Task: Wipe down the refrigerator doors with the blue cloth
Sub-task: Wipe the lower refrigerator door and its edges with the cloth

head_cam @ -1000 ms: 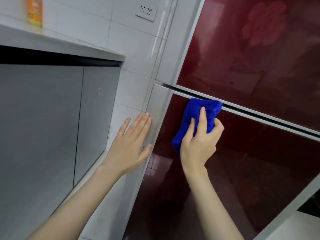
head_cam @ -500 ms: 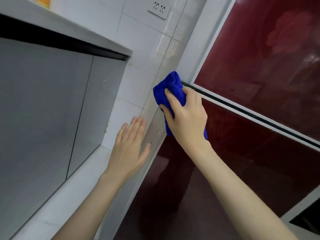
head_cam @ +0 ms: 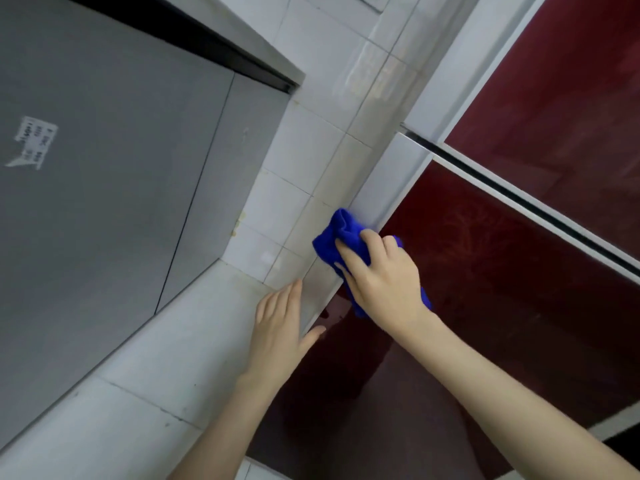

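The refrigerator has glossy dark red doors: an upper door [head_cam: 568, 74] at the top right and a lower door [head_cam: 491, 289] below a dark gap. My right hand [head_cam: 381, 275] grips the bunched blue cloth [head_cam: 341, 233] and presses it against the lower door's white left edge strip [head_cam: 391, 188]. Part of the cloth is hidden under my palm. My left hand [head_cam: 280, 327] lies flat with straight fingers on the fridge's white side, just below and left of the cloth, holding nothing.
A grey cabinet [head_cam: 104, 188] fills the left, under a counter edge [head_cam: 221, 39]. White wall tiles [head_cam: 304, 157] run between cabinet and fridge. A white tiled ledge [head_cam: 145, 386] lies below the cabinet, under my left forearm.
My right hand has slid the cloth down the lower door's left edge, away from the gap between the doors. My left hand stays flat on the fridge side. The view has tilted.
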